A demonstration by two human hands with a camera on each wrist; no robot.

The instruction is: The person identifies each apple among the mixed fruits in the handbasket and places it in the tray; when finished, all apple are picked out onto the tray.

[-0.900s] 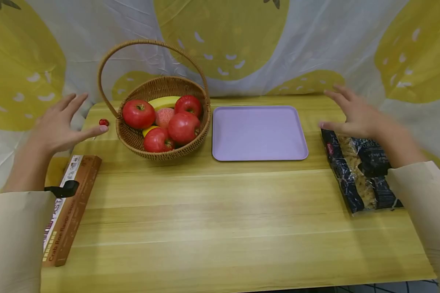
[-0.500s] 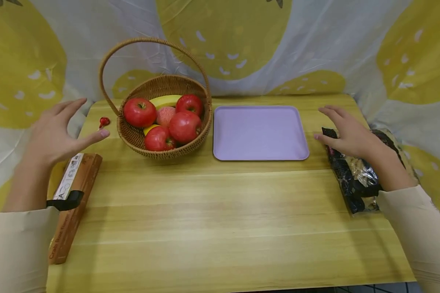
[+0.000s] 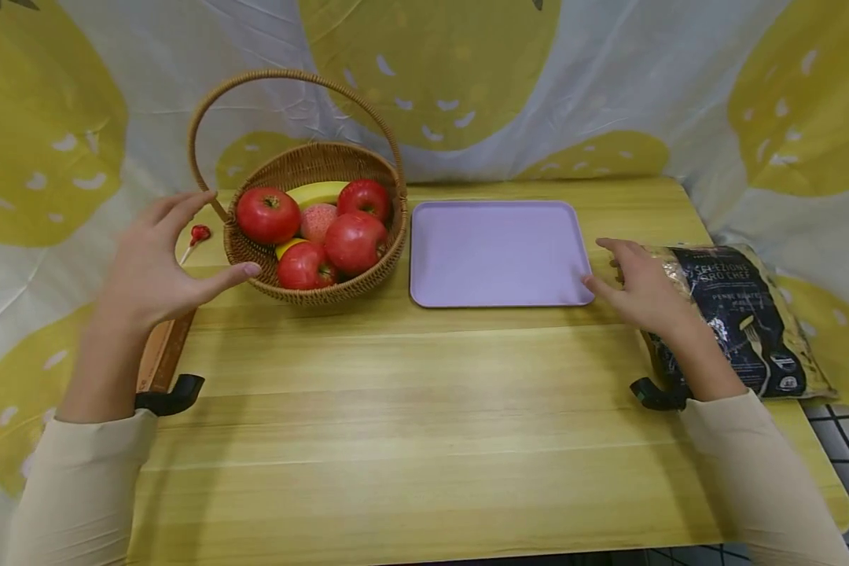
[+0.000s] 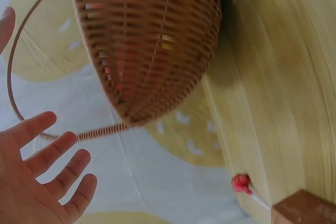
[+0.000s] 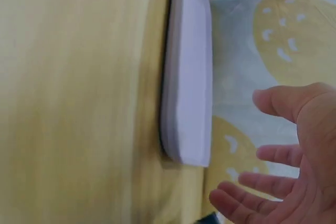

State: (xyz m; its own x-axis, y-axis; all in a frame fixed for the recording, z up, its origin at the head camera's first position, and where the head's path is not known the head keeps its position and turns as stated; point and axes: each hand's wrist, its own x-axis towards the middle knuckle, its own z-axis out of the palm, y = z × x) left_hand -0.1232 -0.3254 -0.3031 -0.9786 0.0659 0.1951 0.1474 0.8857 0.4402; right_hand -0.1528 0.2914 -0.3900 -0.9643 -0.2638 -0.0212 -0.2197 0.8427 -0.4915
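Observation:
My left hand point(image 3: 159, 271) hovers with fingers spread just left of the wicker basket point(image 3: 311, 287), holding nothing. Red apples point(image 3: 269, 218), a banana point(image 3: 318, 193) and a rough pinkish fruit point(image 3: 317, 223) lie in the basket, whose tall handle point(image 4: 102, 132) arches up behind the fingers in the left wrist view. On the other side, my right hand point(image 3: 640, 291) is in the air near the right edge of the lilac tray point(image 3: 498, 253), its fingers loosely bent around nothing. In the right wrist view the tray point(image 5: 191, 77) stands apart from the thumb.
A dark bag of penne pasta point(image 3: 743, 314) lies beneath and beyond my right forearm. Under my left wrist is a brown box point(image 3: 166, 350), partly hidden. A red lollipop point(image 3: 200, 234) sits left of the basket. A lemon-print cloth point(image 3: 467, 79) hangs behind the table point(image 3: 424, 424).
Both hands have moved inward: the left rightward toward the basket, the right leftward and lower toward the tray, uncovering more of the pasta bag. Basket and tray have stayed put.

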